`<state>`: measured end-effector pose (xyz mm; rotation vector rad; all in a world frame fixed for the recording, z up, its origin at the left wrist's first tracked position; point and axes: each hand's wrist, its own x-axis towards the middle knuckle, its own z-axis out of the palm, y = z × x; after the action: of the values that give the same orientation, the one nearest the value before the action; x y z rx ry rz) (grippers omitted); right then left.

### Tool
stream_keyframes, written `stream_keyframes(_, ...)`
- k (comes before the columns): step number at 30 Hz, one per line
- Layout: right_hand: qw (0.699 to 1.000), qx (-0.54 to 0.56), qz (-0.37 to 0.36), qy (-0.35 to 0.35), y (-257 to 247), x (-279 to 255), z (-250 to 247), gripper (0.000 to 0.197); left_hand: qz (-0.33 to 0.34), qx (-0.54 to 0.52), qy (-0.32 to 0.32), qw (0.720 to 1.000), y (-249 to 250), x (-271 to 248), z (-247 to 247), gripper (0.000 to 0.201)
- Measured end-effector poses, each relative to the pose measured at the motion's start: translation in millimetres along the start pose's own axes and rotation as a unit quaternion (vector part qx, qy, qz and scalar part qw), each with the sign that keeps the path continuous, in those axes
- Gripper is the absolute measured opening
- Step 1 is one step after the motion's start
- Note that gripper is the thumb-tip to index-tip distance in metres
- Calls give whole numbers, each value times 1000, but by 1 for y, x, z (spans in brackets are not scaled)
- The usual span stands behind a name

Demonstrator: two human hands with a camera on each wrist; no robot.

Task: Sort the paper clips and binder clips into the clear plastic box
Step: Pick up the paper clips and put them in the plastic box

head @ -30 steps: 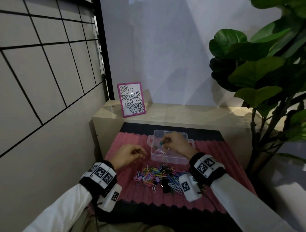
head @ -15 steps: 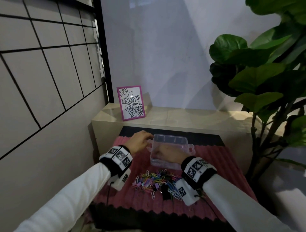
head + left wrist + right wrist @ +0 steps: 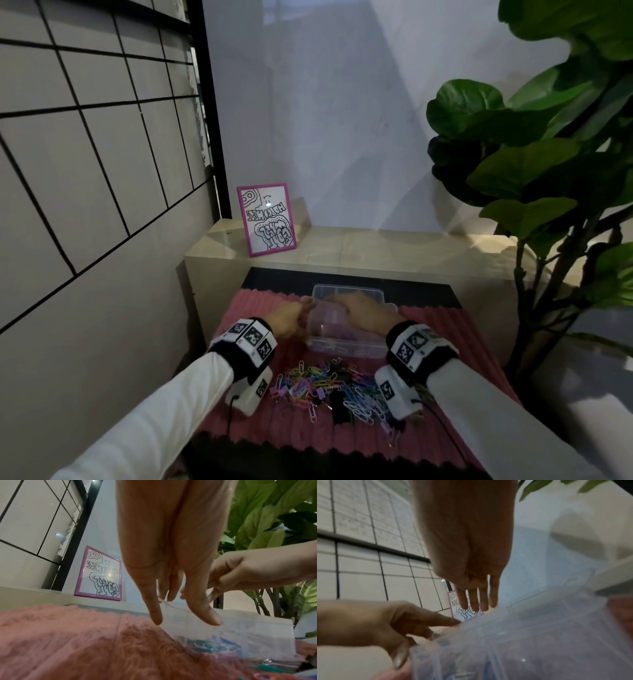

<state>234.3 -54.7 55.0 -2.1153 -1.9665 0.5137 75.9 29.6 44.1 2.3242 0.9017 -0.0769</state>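
The clear plastic box [image 3: 346,346] stands on the pink mat, with a few clips [image 3: 205,646] inside against its wall. My left hand [image 3: 287,322] holds the box's left end; its corner sits between index and thumb [image 3: 204,614]. My right hand [image 3: 363,313] reaches over the box [image 3: 539,635] from the right and pinches the clear rim near the left hand, as the left wrist view shows [image 3: 257,572]. A heap of coloured paper clips [image 3: 318,383] with a black binder clip [image 3: 339,406] lies in front of the box, between my wrists.
The pink ribbed mat [image 3: 246,305] lies on a dark surface. Behind it runs a beige ledge [image 3: 376,246] bearing a pink-framed drawing [image 3: 267,219]. A large leafy plant [image 3: 534,154] crowds the right side. A gridded wall [image 3: 85,154] closes the left.
My left hand has moved from the mat up to the box's left end. My right hand has left the inside of the box and taken its rim. The head view has tilted upward.
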Motion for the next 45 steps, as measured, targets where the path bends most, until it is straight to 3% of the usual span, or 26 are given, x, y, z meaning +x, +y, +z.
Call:
stream_keyframes(3, 994, -85, -29, -61, 5, 1, 15, 65, -2, 8, -9, 1000, -1, 2, 1, 79)
stream_keyframes(7, 996, -57, -23, -70, 18, 0, 11, 65, 19, 47, 2, 999, 1, 4, -1, 75)
stream_keyframes(10, 990, -139, 16, 10, 41, -10, -3, 49, 30, 89, 8, 996, -1, 6, -3, 74)
stream_keyframes(13, 954, -284, 7, 90, 63, -22, -3, 13, 41, 95, 10, 995, -1, 10, -5, 76)
stream_keyframes(14, 946, -315, 14, 82, 65, -25, -1, 16, 42, 92, 6, 995, -2, 11, -5, 77)
stream_keyframes(17, 955, -286, 16, 73, 80, -14, 14, 35, 40, 89, 3, 995, -1, 15, -5, 76)
stream_keyframes(19, 947, -303, 9, 109, 60, -14, 8, 30, 35, 100, 5, 994, -1, 17, -4, 79)
stream_keyframes(21, 956, -282, 44, 69, 43, -15, -1, 9, 25, 107, 6, 994, -2, 17, -4, 83)
stream_keyframes(24, 960, -254, 110, 49, 41, -12, -2, 24, 24, 109, 1, 994, 0, 17, -5, 84)
stream_keyframes(30, 965, -218, 141, 44, 38, -15, 0, 27, 29, 141, -10, 990, 6, 14, -8, 76)
stream_keyframes(35, 978, -172, 115, 35, 49, -19, -1, 24, 44, 148, -20, 988, -3, 5, -3, 86)
stream_keyframes(37, 981, -171, 80, 38, 52, -25, 0, 27, 46, 121, -3, 992, -10, -2, 1, 97)
stream_keyframes(39, 982, -167, 12, 90, 52, -37, 3, 32, 50, 97, 21, 994, -17, -12, 2, 100)
stream_keyframes(42, 980, -105, -75, 150, 33, -63, 6, 31, 68, 103, 61, 990, -27, -35, 2, 75)
stream_keyframes(45, 988, -45, -108, 103, 9, -78, 12, 27, 85, 93, 86, 988, -29, -58, 1, 37)
